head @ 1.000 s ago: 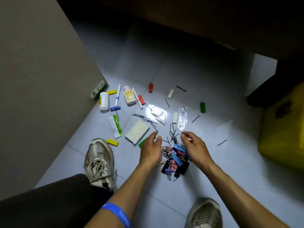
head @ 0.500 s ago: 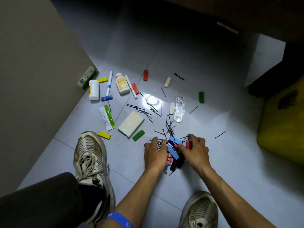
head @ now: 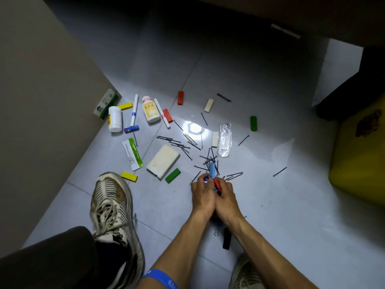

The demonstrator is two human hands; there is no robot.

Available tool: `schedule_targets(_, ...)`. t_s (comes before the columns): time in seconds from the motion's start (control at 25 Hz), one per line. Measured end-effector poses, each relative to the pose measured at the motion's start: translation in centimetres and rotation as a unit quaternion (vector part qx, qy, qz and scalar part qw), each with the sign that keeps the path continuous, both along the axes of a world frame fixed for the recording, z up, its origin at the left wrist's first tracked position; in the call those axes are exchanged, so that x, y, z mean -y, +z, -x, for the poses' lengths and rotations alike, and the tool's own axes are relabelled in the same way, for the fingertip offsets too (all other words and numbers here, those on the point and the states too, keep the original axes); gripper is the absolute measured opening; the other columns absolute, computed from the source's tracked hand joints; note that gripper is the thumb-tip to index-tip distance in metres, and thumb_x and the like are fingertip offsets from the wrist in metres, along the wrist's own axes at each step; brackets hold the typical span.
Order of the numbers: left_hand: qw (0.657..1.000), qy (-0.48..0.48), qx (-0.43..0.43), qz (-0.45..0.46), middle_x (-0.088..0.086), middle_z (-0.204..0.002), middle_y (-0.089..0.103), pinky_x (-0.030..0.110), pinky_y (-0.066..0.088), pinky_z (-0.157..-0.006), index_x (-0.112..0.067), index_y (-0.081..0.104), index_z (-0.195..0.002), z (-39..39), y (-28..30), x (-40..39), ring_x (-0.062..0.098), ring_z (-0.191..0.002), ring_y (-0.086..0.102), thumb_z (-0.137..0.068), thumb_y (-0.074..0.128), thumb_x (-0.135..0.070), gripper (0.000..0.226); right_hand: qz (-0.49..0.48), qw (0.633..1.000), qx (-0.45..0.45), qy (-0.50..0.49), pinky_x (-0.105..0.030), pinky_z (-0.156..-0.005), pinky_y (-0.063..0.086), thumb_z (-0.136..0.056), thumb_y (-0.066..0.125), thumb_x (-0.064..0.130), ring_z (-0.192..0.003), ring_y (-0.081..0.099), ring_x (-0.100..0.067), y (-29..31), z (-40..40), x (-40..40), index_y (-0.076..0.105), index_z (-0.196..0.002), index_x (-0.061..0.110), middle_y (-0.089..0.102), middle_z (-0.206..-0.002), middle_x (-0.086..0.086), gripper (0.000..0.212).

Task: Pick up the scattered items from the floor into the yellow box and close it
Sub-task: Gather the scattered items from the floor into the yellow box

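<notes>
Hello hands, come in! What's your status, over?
Left hand and right hand cupped together round a clip bundle. Yellow box off right, nothing in yet visible. Hairpins scattered ahead.

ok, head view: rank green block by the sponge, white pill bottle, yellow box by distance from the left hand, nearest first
From the left hand:
1. Green block, just to its left, beside the sponge.
2. White pill bottle, far left, near the wall.
3. Yellow box, at the right edge, past the right hand.
</notes>
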State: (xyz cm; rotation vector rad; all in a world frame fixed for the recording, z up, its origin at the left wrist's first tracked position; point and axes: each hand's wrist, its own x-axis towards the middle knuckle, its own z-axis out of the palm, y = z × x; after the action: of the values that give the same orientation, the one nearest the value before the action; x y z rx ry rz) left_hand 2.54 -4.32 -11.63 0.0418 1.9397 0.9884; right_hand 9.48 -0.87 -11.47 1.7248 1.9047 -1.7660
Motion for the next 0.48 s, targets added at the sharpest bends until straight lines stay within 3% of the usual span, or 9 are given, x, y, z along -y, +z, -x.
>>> schedule_targets(0.12, 1.000, 0.020, 0.016, -0.009, 0.011, -0.127, 0.044, 0.024, 0.040, -0.093, -0.013, 0.053, -0.126, -0.2, 0.0, -0.3, 0.019, -0.108, 0.052, -0.104, 0.037, -0.025, 0.029, 0.027, 0.998, -0.044, -0.043, -0.032, -0.100, 0.045, -0.096, 0.056, 0.021, -0.113, 0.054, -0.017, 0.1, 0.2, 0.2, 0.055, -0.120, 0.030, 0.051, -0.124, -0.001, 0.025)
schedule_targets(0.24, 0.999, 0.035, 0.022, -0.022, 0.011, -0.131, 0.047, 0.033, 0.040, -0.106, -0.014, 0.050, -0.136, -0.2, 1.1, -0.7, 0.022, -0.119, 0.051, -0.105, 0.034, -0.029, 0.038, 0.026, 0.995, -0.087, -0.049, -0.026, -0.096, 0.046, -0.098, 0.055, 0.021, -0.112, 0.055, -0.015, 0.9, 0.5, -0.4, 0.052, -0.110, 0.040, 0.053, -0.121, 0.000, 0.023)
schedule_targets(0.4, 0.997, 0.036, 0.002, -0.065, 0.004, -0.124, 0.048, 0.025, 0.040, -0.093, -0.020, 0.050, -0.131, -0.2, 5.5, -2.8, 0.013, -0.108, 0.053, -0.105, 0.033, -0.030, 0.033, 0.007, 0.989, -0.127, -0.071, -0.004, -0.079, 0.045, -0.098, 0.057, 0.025, -0.108, 0.057, -0.002, 4.5, 0.6, -2.2, 0.051, -0.131, 0.031, 0.054, -0.124, 0.006, 0.034)
schedule_targets(0.48, 0.996, 0.015, -0.023, -0.090, 0.003, -0.124, 0.049, 0.022, 0.041, -0.092, -0.021, 0.051, -0.131, -0.4, 8.6, -4.5, 0.011, -0.105, 0.053, -0.105, 0.032, -0.032, 0.034, 0.000, 0.982, -0.161, -0.099, -0.009, -0.083, 0.049, -0.098, 0.058, 0.027, -0.109, 0.059, -0.003, 7.4, 0.3, -3.4, 0.049, -0.134, 0.031, 0.057, -0.125, 0.006, 0.038)
